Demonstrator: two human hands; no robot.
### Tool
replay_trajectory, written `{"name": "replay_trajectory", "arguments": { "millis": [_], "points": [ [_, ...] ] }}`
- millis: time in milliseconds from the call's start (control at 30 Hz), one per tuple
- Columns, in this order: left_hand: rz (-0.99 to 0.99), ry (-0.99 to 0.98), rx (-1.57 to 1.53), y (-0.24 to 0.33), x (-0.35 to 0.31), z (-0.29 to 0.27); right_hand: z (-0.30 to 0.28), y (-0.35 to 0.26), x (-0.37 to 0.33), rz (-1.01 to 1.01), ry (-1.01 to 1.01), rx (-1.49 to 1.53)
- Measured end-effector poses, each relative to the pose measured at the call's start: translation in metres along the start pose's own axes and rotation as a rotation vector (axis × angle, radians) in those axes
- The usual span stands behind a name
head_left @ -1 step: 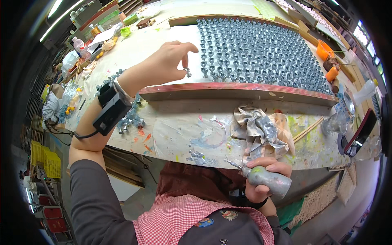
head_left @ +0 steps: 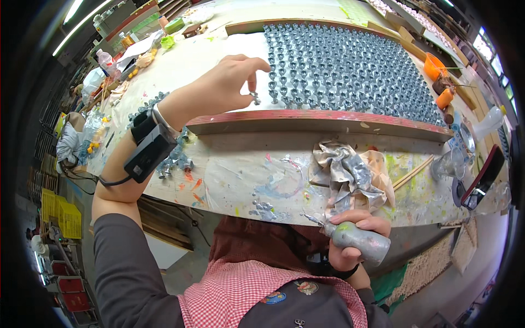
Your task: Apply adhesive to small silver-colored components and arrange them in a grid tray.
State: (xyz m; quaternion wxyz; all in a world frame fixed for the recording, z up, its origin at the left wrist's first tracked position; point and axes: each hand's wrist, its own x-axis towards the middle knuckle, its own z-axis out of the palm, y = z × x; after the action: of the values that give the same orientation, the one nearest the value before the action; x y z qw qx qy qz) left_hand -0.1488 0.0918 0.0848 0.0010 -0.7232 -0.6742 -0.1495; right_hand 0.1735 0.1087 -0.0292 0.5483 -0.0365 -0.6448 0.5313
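Note:
My left hand [head_left: 225,83] pinches a small grey-blue piece [head_left: 255,98] between thumb and fingertips, just above the white sheet [head_left: 240,50]. To its right, many similar grey-blue pieces [head_left: 344,68] stand upright in close rows on that sheet. The held piece is apart from the nearest row. Near the table's front edge, my right hand [head_left: 343,259] is wrapped round a paint-smeared grey bottle [head_left: 362,242] lying tilted in the grip. Its thin metal nozzle [head_left: 314,220] points left. What the piece depicts is too small to tell.
A red-edged wooden strip [head_left: 322,121] borders the sheet in front. Loose grey-blue pieces [head_left: 176,158] lie by my left forearm. A crumpled stained cloth [head_left: 350,175], wooden sticks [head_left: 414,173] and a clear plastic cup [head_left: 449,164] lie front right; an orange cup [head_left: 434,65] stands farther back.
My left hand has shifted slightly to the right with the small piece, closer to the standing rows. My right hand and the bottle have stayed in place.

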Motion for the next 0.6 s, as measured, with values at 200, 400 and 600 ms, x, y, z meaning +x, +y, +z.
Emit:
{"name": "replay_trajectory", "arguments": {
  "millis": [200, 400, 600],
  "points": [
    [0.145, -0.033, 0.012, 0.018, 0.010, 0.008, 0.002, 0.001, 0.000, 0.019, -0.003, 0.053],
    [0.234, -0.012, 0.059, 0.016, 0.015, 0.016, 0.000, 0.001, 0.000, 0.021, -0.019, 0.056],
    [0.213, -0.036, 0.019, 0.014, 0.018, 0.019, 0.001, 0.001, -0.001, 0.026, -0.016, 0.061]
  ]
}}
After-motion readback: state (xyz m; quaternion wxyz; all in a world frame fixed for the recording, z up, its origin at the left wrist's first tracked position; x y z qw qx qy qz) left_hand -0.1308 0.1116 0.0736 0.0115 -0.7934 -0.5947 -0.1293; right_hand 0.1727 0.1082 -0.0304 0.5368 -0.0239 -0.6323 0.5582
